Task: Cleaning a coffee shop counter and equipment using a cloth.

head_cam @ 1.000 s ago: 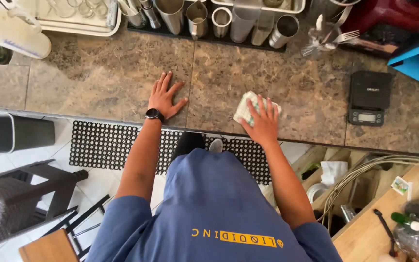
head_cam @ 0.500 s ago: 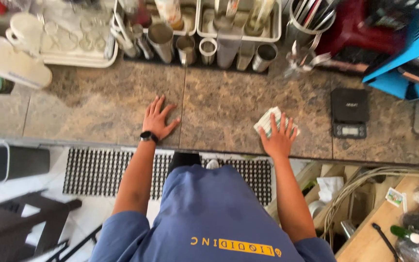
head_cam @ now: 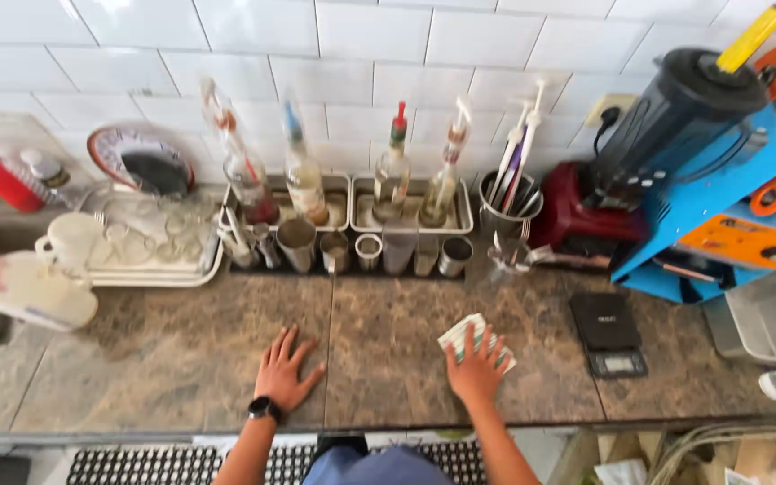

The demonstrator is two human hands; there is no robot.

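My right hand [head_cam: 475, 373] is flat on a folded striped cloth [head_cam: 478, 342], fingers spread out and pressing it down on the brown stone counter [head_cam: 163, 350]. It's not really a grip, more a palm-down press, with the cloth peeking out past my fingertips. My left hand [head_cam: 284, 373] is off to the left of the cloth, well apart from it, open and flat on the bare counter with nothing in it, black watch [head_cam: 264, 409] on the wrist.

Using the cloth as the reference: straight behind it, against the white tiled wall, there's a row of metal cups [head_cam: 365, 251], and behind those some syrup bottles [head_cam: 393, 175] sitting in steel trays. To the right of the cloth is a small black scale [head_cam: 609, 333], near but not touching. Further right and back is a red blender [head_cam: 639, 162] beside a blue machine [head_cam: 720, 216]. Way off left of the cloth is a white tray of glasses [head_cam: 150, 247] and a white jug with a red lid [head_cam: 20, 287].
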